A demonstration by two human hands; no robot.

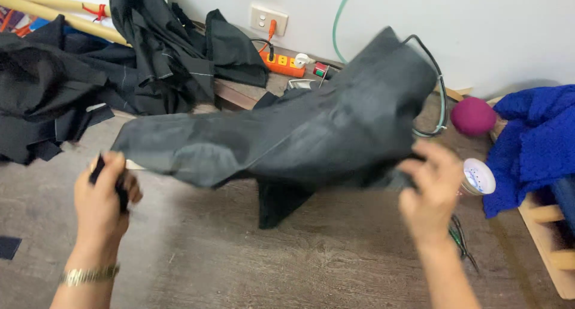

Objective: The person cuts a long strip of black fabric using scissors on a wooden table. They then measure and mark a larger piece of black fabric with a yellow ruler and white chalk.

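I hold a large piece of dark grey cloth [311,129] stretched in the air above the wooden table [251,255]. My left hand [105,198] pinches its left end, fingers closed on the edge. My right hand [428,189] grips the cloth's right lower edge. The cloth billows upward at the right, hiding part of the table behind it. One flap hangs down in the middle.
A heap of black fabric [90,69] lies at the back left with cardboard tubes [60,15]. An orange power strip [281,63] sits by the wall. At right are a blue knit cloth [536,141], a magenta ball [473,116], a white spray cap [479,177] and snips [461,240].
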